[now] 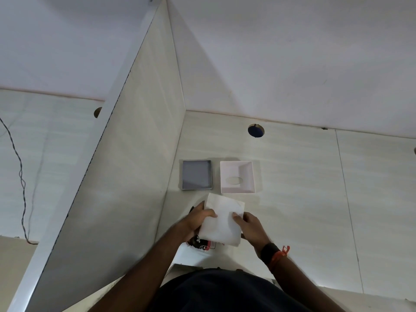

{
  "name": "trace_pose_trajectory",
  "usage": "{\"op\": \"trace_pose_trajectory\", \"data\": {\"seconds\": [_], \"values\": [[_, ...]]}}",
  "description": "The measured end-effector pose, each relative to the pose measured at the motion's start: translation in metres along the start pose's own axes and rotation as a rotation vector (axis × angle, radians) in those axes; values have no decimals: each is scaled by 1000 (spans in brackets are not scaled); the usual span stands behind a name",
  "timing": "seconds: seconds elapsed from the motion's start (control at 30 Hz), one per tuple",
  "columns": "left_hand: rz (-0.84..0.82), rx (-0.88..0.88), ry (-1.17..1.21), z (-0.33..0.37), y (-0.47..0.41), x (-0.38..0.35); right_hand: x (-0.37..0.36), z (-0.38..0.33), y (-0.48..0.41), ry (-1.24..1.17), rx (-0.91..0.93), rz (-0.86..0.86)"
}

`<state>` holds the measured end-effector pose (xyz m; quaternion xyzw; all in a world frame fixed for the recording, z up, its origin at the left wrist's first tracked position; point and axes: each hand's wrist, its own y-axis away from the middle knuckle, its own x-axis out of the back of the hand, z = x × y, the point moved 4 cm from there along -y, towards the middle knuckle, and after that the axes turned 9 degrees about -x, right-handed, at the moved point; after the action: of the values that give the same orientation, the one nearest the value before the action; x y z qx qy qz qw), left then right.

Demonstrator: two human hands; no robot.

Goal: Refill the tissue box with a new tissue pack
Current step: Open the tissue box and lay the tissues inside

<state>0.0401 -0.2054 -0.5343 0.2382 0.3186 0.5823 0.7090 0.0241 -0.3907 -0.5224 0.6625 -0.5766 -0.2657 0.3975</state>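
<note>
Gripping a white stack of folded tissues (221, 221) from both sides, the left hand (198, 220) and right hand (251, 226) hold it above a torn dark wrapper (202, 240). Its long axis runs away from the person. Straight ahead, slightly right and nearer the right hand, the white square tissue box shell (237, 176) lies upturned with its oval slot down; a grey flat base plate (197, 174) sits just left of it.

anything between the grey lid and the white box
No. In the head view the grey lid and the white box lie side by side, apart, with only a bare strip of the desk between them.
</note>
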Motion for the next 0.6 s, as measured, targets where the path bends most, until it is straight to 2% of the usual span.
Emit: {"op": "trace_pose_trajectory", "data": {"seconds": [0.27, 0.47, 0.6], "values": [[-40, -75, 146, 28, -1, -7, 3, -41, 7, -90, 142, 39], [82, -141, 65, 35, -10, 1, 27, -47, -5, -210, 49, -13], [144, -151, 4, 44, -17, 5, 48, -58, -13, -226, 52, -35]]}}
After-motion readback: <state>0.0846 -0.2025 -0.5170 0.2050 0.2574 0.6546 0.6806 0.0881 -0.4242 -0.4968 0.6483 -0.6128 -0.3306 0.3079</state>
